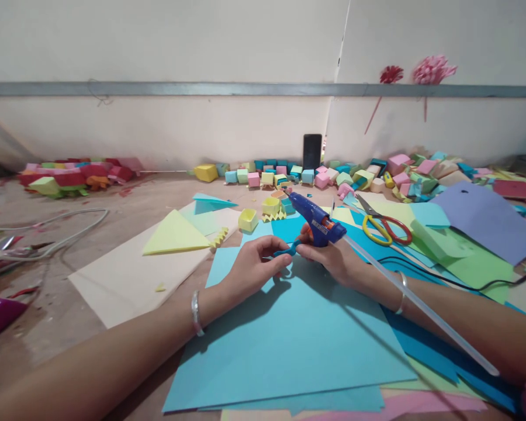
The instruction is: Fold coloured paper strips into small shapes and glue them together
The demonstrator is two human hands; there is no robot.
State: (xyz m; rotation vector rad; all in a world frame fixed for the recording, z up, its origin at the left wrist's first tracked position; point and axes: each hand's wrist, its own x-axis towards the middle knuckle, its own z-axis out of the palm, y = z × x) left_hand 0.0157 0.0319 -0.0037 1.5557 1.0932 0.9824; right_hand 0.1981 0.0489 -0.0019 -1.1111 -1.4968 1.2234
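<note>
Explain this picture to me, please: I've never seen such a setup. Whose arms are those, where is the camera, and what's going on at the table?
There is no machine here. These are a person's own bare hands, seen by a camera worn on that person's head, looking forward and down. There is just this one view.

The left hand pinches a small blue strip. The right hand holds a blue glue gun, with a pale glue stick poking out behind.

Under the hands lies a light-blue sheet. Around it are scissors with yellow and red handles, a purple sheet and many small coloured blocks near the wall.
</note>
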